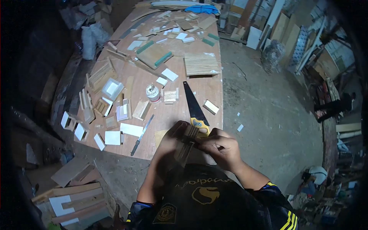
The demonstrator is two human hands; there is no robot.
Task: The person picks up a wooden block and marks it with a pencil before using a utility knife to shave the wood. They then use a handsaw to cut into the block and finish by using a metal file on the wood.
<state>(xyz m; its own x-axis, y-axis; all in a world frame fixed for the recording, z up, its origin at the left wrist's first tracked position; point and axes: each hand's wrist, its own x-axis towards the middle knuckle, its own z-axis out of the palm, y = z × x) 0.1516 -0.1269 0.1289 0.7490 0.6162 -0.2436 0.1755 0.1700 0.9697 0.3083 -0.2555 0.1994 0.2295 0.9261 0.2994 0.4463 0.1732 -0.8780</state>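
Observation:
Close to my chest, my left hand (171, 135) is closed around a small wooden piece (184, 148) built of narrow strips. My right hand (224, 148) has its fingers bent and pinched at the right side of that same piece; the fingertips are partly hidden. Just beyond both hands lies a handsaw (194, 103) with a black blade and yellow handle, flat on the table. A thin-bladed tool with a dark handle (142, 135) rests to the left of my left hand. Right of the saw sits a small white-topped block (211, 107).
The wooden table (168, 115) carries a white-smeared jar (152, 93), a grooved wooden block (170, 96), white-faced blocks (113, 138) and many offcuts. Farther back are a board with green strips (154, 55) and a wood-grain panel (201, 64). Boards lean at the right wall; scraps lie lower left.

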